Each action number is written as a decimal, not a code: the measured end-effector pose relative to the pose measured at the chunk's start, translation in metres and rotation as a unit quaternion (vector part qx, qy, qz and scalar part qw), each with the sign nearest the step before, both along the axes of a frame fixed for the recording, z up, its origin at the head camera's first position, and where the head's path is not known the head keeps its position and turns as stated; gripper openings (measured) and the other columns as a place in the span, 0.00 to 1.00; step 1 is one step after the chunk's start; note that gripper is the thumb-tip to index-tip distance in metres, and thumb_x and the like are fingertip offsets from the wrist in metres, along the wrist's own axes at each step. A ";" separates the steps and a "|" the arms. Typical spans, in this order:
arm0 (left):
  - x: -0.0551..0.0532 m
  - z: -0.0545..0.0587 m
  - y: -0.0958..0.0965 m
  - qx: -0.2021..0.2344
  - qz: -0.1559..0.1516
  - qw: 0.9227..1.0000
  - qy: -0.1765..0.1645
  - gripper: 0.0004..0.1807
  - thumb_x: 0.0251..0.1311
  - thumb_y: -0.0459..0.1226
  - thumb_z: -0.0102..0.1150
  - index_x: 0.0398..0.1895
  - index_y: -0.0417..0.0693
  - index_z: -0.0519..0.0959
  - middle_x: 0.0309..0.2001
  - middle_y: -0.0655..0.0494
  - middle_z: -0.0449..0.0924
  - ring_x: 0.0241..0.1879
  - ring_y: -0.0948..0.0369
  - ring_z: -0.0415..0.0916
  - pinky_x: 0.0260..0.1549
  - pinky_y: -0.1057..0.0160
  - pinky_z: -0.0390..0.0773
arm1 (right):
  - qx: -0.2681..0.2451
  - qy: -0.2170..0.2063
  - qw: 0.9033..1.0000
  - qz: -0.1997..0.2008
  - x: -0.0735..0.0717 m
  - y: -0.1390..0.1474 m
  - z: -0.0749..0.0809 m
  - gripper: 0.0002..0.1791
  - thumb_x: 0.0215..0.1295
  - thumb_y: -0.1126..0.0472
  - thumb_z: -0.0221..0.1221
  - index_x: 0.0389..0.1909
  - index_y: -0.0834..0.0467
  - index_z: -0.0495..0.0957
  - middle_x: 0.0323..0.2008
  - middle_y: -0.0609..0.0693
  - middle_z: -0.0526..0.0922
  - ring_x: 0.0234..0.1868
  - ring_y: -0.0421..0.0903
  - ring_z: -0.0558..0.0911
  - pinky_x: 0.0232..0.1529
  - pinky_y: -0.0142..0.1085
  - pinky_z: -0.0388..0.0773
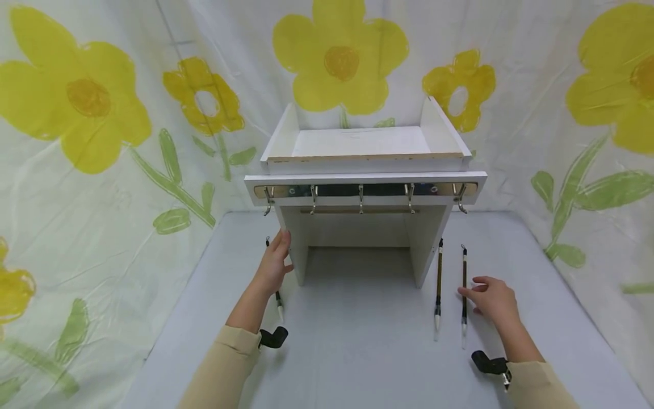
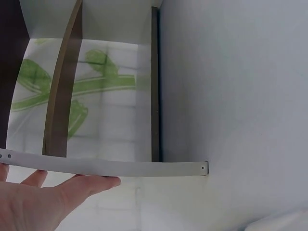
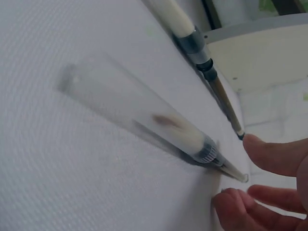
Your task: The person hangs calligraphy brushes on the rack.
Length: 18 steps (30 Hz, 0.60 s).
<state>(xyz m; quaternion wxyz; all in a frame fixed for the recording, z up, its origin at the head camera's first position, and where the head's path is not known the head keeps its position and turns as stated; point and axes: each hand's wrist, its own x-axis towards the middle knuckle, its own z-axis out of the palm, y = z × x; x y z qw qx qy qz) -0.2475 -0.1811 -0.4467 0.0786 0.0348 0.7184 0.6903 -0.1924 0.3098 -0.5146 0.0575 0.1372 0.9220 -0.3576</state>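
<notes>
My left hand (image 1: 272,266) rests its fingers against the left side panel (image 1: 294,244) of a white wooden shelf unit with a metal hook rail (image 1: 337,190). In the left wrist view the thumb (image 2: 91,185) lies straight along the panel's edge (image 2: 139,168). Over the rightmost writing brush (image 1: 464,284) hovers my right hand (image 1: 493,298), thumb and fingers spread apart around its dark handle. That brush's white bristles (image 3: 185,137) sit inside a clear cap in the right wrist view. A second capped brush (image 1: 439,278) lies to its left, beside the unit.
Another brush (image 1: 279,304) lies left of the unit, partly hidden behind my left hand and arm. A pale cloth-covered table (image 1: 352,346) carries everything. A curtain (image 1: 153,34) with yellow flowers surrounds the table at the back and sides.
</notes>
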 end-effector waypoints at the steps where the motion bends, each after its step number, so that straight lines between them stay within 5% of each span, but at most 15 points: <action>1: 0.000 0.000 0.000 -0.002 0.002 1.000 -0.001 0.43 0.74 0.65 0.34 0.83 0.57 0.39 0.83 0.50 0.37 0.80 0.39 0.38 0.70 0.31 0.56 | 0.003 -0.001 1.000 0.004 -0.001 0.000 -0.001 0.39 0.64 0.49 0.68 0.64 0.74 0.68 0.53 0.73 0.80 0.25 0.43 0.86 0.35 0.43 0.82; 7: 0.001 0.000 -0.002 -0.015 0.002 1.000 -0.003 0.42 0.75 0.64 0.33 0.83 0.57 0.40 0.83 0.49 0.38 0.80 0.38 0.38 0.69 0.31 0.57 | 0.036 -0.004 0.999 0.030 -0.002 -0.006 -0.007 0.39 0.61 0.50 0.70 0.61 0.75 0.70 0.47 0.70 0.84 0.21 0.42 0.83 0.33 0.40 0.76; 18: 0.002 0.002 -0.003 -0.033 0.005 0.999 -0.013 0.43 0.74 0.65 0.32 0.83 0.57 0.39 0.83 0.48 0.38 0.80 0.40 0.41 0.69 0.33 0.60 | 0.042 -0.007 0.999 0.012 -0.005 -0.009 -0.008 0.30 0.60 0.53 0.71 0.50 0.73 0.75 0.34 0.63 0.85 0.23 0.45 0.80 0.26 0.37 0.70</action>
